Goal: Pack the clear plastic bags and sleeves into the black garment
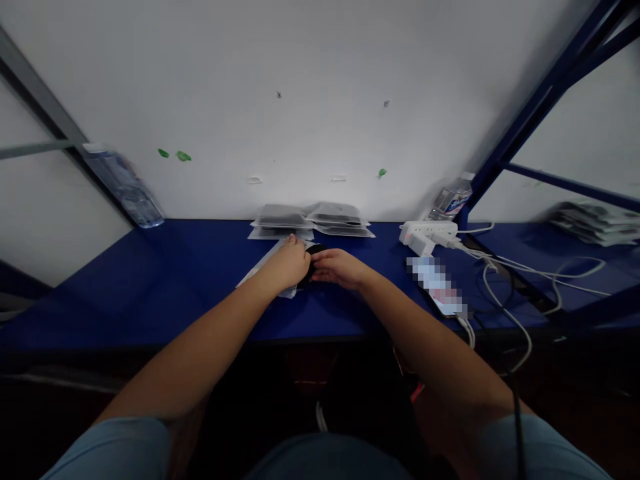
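Note:
Between my hands, low over the blue table, is a dark rounded item (316, 249); most of it is hidden, so its kind is unclear. My left hand (294, 261) curls over its left side, with the fingers bent. From the right, my right hand (340, 268) pinches its edge with fingers and thumb close together. Under and beside my left hand lies a whitish clear plastic bag (256, 268), partly covered by the hand and wrist. Just behind the hands, flat frosted bags with dark contents lie in a left stack (280, 217) and a right stack (337, 215).
A blue tabletop (125, 287) meets a white wall. A clear bottle (127, 187) leans at the left, and another bottle (453, 197) stands back right. Near it are a white power strip (429, 233), a phone (440, 287) and loose cables (520, 267). Beyond the blue frame lie more bags (595, 223).

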Available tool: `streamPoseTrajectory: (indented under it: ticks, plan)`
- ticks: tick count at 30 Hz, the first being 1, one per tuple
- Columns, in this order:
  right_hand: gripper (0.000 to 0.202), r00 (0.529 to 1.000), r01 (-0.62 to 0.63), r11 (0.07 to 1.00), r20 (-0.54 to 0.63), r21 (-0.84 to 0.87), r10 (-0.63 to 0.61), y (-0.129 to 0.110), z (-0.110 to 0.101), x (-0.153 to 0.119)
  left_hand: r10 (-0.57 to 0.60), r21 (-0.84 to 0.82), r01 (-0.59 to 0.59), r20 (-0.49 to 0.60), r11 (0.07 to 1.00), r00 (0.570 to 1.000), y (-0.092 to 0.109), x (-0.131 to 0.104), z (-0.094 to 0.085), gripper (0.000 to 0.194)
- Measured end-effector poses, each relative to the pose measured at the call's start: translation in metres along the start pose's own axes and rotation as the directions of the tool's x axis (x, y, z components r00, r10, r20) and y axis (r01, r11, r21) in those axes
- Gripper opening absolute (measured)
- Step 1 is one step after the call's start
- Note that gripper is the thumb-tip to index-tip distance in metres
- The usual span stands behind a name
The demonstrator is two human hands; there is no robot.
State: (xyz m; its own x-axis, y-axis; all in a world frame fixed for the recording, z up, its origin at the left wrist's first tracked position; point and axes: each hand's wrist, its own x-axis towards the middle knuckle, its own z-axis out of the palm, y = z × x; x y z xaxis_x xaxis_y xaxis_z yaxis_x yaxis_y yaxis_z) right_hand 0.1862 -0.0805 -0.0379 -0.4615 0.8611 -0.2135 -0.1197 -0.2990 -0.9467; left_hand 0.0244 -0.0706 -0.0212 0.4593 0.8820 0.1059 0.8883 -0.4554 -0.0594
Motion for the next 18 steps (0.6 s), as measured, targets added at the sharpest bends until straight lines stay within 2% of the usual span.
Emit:
streamPoseTrajectory:
  ticks: [3,6,10,14,18]
  plan:
    - [0.021,0.996,-0.015,0.999,0.09,0.032,0.012,0.006,0.005,0.005,0.074,0.041,-0.072,-0.043,0.997,0.996,0.005,0.001,0.004,0.038]
    - [0.025,0.996,-0.016,1.0,0.085,-0.009,0.016,0.011,0.009,0.007,-0.002,-0.037,-0.001,-0.078,0.999,0.997,0.009,0.003,0.008,0.042]
    - [0.024,0.997,0.063,0.992,-0.045,-0.105,-0.068,0.013,0.011,0.01,-0.074,-0.114,0.067,-0.055,0.991,0.996,0.005,0.003,0.009,0.048]
    - [0.028,0.966,0.1,0.991,-0.229,-0.094,-0.12,0.013,0.011,0.014,-0.064,-0.153,0.054,-0.062,0.987,0.996,-0.003,0.008,0.007,0.035]
    - [0.032,0.968,0.089,0.994,-0.229,-0.069,-0.103,0.012,0.01,0.016,-0.019,-0.138,0.009,-0.073,0.99,0.997,-0.005,0.021,0.009,0.023]
